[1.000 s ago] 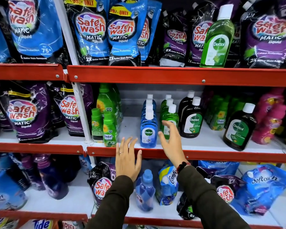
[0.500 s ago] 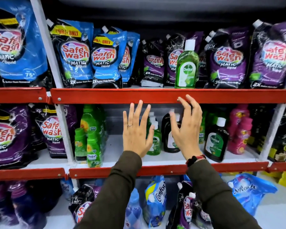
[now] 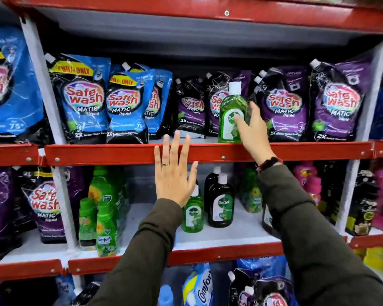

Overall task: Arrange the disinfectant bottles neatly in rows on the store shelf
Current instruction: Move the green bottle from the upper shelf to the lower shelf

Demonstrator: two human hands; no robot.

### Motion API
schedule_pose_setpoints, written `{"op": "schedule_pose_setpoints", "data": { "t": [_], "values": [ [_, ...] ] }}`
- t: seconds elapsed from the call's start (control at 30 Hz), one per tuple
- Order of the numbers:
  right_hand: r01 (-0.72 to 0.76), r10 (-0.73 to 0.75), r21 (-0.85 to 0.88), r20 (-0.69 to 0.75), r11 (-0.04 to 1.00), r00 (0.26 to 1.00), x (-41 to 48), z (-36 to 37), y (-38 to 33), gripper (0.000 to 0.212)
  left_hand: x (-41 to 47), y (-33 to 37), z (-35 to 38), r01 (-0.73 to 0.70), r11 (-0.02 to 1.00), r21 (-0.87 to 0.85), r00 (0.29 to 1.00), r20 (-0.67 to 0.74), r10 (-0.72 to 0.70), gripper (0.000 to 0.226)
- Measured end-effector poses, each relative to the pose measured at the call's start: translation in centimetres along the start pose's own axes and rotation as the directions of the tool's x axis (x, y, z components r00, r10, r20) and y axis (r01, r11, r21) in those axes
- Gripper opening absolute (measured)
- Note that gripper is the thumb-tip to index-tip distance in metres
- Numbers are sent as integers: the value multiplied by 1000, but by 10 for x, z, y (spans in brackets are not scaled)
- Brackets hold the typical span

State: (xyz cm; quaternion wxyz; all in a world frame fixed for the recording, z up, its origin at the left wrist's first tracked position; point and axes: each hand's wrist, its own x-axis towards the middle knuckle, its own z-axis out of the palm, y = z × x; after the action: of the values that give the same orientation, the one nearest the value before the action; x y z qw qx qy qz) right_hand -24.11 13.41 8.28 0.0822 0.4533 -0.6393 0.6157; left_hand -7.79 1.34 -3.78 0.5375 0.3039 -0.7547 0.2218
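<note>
The right hand (image 3: 251,131), raised from the lower shelf, is now closed around the stray green bottle (image 3: 231,115) (upper shelf (image 3: 119,152)). The left hand (image 3: 174,173) is held open and empty. Relocation to the Dettol rows (image 3: 220,202) below is judged next.

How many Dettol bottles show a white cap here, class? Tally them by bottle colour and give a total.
Light green: 2, the upper-shelf bottle and the middle-shelf bottle
Dark: 2, the front dark bottle and the rear dark bottle
Total: 4
Another bottle is mostly hidden by the sleeve.
</note>
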Motion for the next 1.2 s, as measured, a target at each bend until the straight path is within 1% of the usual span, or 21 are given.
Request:
{"op": "schedule_pose_setpoints", "data": {
  "t": [0.1, 0.2, 0.33, 0.6, 0.83, 0.97, 1.2],
  "values": [
    [-75, 71, 70, 63, 995, 996, 14, -4, -1, 47, 0, 0, 1, -4, 1000, 4, 1000, -21, 4, 67],
    [-158, 138, 234, 101, 959, 985, 16, -6, -1, 42, -1, 0, 1, -9, 1000, 14, 1000, -29, 9, 67],
    [-150, 131, 336, 78, 930, 988, 11, -3, -10, 39, 0, -1, 0, -13, 1000, 19, 999, -30, 13, 66],
    [-55, 38, 359, 55, 932, 998, 6, -9, -31, 38, -1, 0, -8, -11, 1000, 4, 1000, -4, 11, 65],
    [-52, 16, 391, 96, 919, 995, -25, -15, -28, 33, -10, 1, -18, -8, 999, -38, 1000, 17, 9, 70],
    [-89, 34, 420, 138, 903, 990, -55, -9, -12, 34, -35, 1, -16, 13, 999, -42, 1000, 26, -12, 75],
    [-158, 78, 405, 207, 901, 975, -107, 15, 33, 33, -86, -1, -13, 43, 993, -110, 993, 111, -31, 69]
  ]
}}
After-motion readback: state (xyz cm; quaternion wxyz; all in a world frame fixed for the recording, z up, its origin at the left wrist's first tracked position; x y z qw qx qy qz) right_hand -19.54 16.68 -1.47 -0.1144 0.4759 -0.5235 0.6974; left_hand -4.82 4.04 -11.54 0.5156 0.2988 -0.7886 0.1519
